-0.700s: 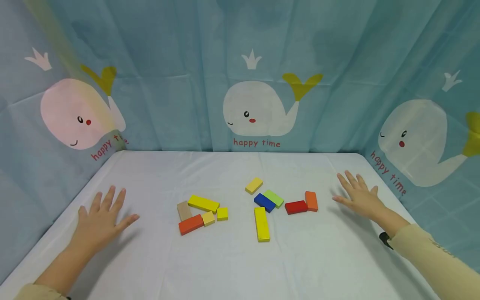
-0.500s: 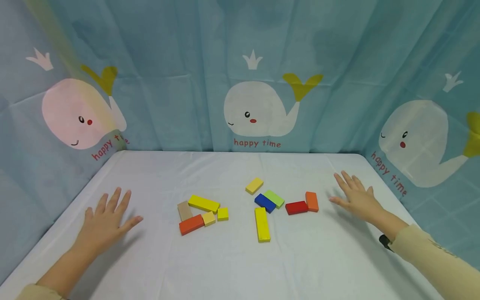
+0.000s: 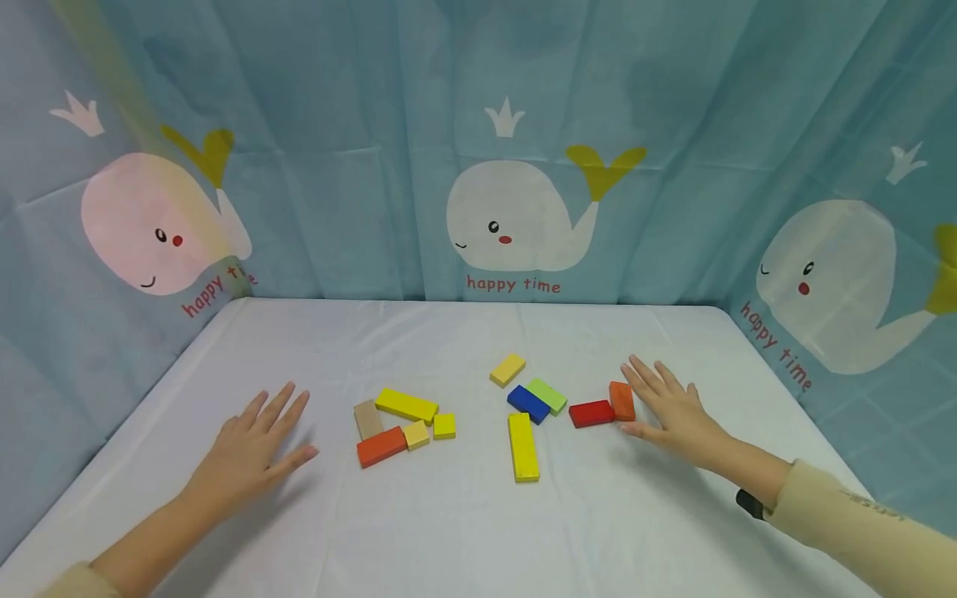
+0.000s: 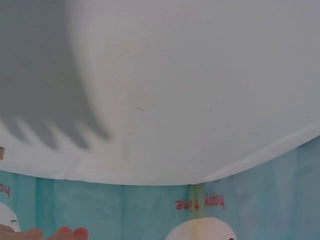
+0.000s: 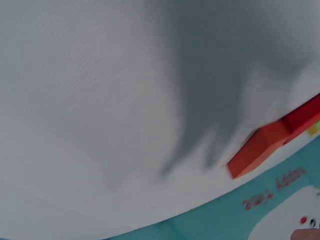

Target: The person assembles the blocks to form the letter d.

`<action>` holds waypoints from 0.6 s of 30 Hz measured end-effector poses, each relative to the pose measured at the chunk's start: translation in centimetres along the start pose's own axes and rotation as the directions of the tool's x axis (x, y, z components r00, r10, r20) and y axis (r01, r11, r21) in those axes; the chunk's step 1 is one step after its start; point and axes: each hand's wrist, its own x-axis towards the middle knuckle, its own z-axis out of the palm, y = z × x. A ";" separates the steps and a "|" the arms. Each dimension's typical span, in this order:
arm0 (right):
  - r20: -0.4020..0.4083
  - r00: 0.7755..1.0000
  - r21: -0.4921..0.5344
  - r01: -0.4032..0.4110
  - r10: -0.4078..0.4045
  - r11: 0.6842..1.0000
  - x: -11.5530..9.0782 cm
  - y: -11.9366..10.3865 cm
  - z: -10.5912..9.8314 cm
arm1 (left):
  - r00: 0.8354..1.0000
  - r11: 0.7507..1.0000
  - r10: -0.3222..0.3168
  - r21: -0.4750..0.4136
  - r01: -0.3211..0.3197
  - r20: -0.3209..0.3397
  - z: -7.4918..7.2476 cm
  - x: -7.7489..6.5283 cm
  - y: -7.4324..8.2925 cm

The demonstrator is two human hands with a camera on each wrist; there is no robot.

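Note:
My left hand [image 3: 242, 465] hovers over the cloth with fingers spread, left of a group of blocks; its fingertips [image 4: 65, 233] peek in at the bottom of the left wrist view. That group holds a tan block [image 3: 367, 420], a red-orange block [image 3: 381, 447], a long yellow block [image 3: 406, 405], a pale yellow cube [image 3: 415, 435] and a yellow cube [image 3: 444, 426]. My right hand [image 3: 676, 419], fingers also spread, is beside the orange block [image 3: 621, 401], its fingertips close by. The orange block's end meets a red block [image 3: 591, 414]. Neither hand holds anything.
Between the hands lie a blue block [image 3: 528, 404], a light green block [image 3: 547, 396], a yellow-orange block [image 3: 507, 370] and another long yellow block [image 3: 523, 448]. A white cloth [image 3: 419, 531] covers the table. Blue whale-print curtains [image 3: 336, 216] enclose its back and sides.
Both hands have moved inward: the left to the right and slightly down, the right to the left toward the orange block. The blocks stay in place.

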 end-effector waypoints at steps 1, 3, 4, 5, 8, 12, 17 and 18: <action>0.006 1.000 0.008 0.014 -0.014 1.000 0.0 -0.4 0.2 | 1.000 1.000 0.008 -0.002 -0.008 -0.002 0.0 0.0 0.3; 0.016 0.999 0.013 0.044 -0.044 0.999 -0.1 -1.2 0.6 | 1.000 1.000 0.023 -0.004 -0.023 -0.009 0.1 0.1 0.9; 0.022 0.998 0.009 0.058 -0.058 0.998 -0.1 -1.5 0.8 | 0.999 0.999 0.031 -0.008 -0.031 -0.014 0.1 0.2 1.1; 0.029 0.997 0.004 0.069 -0.069 0.998 -0.1 -1.8 1.0 | 0.999 0.999 0.037 -0.009 -0.037 -0.015 0.1 0.3 1.4; 0.058 0.993 -0.003 0.104 -0.104 0.995 0.0 -2.7 1.6 | 0.999 0.999 0.048 -0.015 -0.048 -0.013 0.3 0.6 2.1; 0.107 0.985 0.012 0.133 -0.134 0.991 0.3 -3.9 2.3 | 0.997 0.996 0.080 -0.027 -0.080 -0.010 0.4 1.0 3.1; 0.140 0.969 -0.026 0.208 -0.203 0.978 0.8 -4.9 3.3 | 0.991 0.990 0.133 -0.048 -0.133 -0.006 0.9 1.5 3.8; 0.147 0.965 -0.031 0.223 -0.216 0.974 0.9 -5.1 3.5 | 0.990 0.988 0.143 -0.055 -0.143 -0.006 1.0 1.6 3.9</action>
